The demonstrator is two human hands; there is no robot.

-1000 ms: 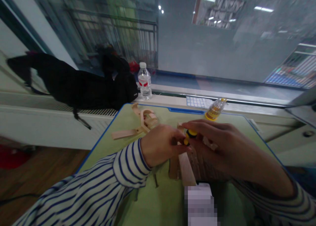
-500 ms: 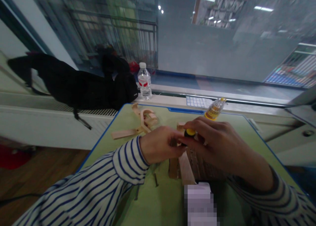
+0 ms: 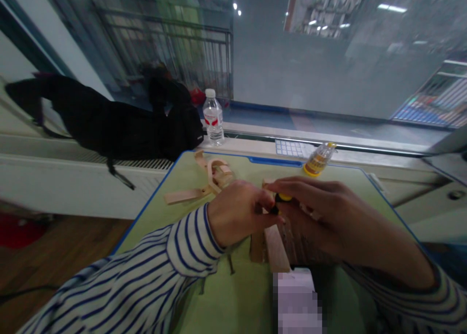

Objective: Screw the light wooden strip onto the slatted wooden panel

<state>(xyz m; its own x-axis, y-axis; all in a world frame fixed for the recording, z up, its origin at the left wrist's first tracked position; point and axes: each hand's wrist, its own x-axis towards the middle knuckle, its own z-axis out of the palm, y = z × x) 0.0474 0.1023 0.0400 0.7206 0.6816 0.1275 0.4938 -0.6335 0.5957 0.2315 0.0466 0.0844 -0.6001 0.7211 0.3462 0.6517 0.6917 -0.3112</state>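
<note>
My right hand [image 3: 328,217] is wrapped around the black-and-yellow handle of what looks like a screwdriver [image 3: 284,197], over the wooden pieces. Its tip is hidden by my fingers. My left hand [image 3: 242,212] pinches thumb and forefinger at the dark lower part of the same tool. Beneath both hands, a light wooden strip [image 3: 277,251] lies across a brown block [image 3: 257,249]. The block's right part is shaded and partly covered by my right hand.
On the green table [image 3: 229,305], screws [image 3: 231,265] lie near my left sleeve. A wooden assembly [image 3: 211,178] sits at the back left. A yellow-capped bottle [image 3: 319,159] stands back right; a pale, blurred-out object [image 3: 297,300] is in front. A water bottle [image 3: 213,120] and black bag [image 3: 127,129] are on the sill.
The handle has tilted and shifted slightly right as my right hand turned around it. My left fingers have moved a little right, staying at the tool's lower part.
</note>
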